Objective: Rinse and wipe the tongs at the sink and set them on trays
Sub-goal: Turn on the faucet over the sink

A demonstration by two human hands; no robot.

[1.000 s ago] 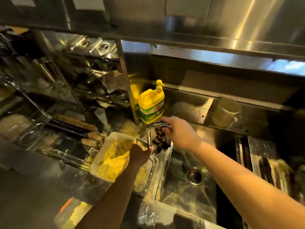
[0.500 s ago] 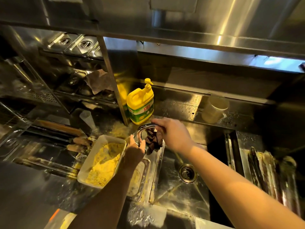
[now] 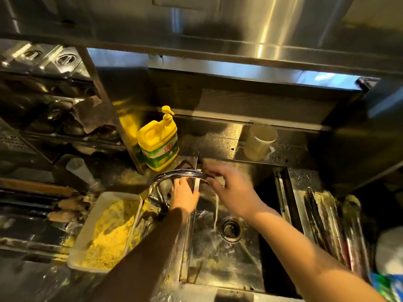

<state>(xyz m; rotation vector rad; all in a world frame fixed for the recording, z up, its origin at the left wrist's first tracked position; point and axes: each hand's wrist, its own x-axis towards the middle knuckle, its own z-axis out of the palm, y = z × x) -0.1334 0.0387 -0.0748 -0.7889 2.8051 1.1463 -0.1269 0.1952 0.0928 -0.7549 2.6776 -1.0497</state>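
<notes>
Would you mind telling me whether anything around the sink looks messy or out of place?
Yes: yellow crumbs have spilled out of the white tray onto the steel counter left of the sink, and a crumpled brown cloth hangs from the rack behind.

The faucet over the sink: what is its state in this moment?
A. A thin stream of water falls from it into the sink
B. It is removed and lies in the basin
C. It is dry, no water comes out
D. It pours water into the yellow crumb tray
A: a thin stream of water falls from the faucet spout into the sink, near the drain.
</notes>
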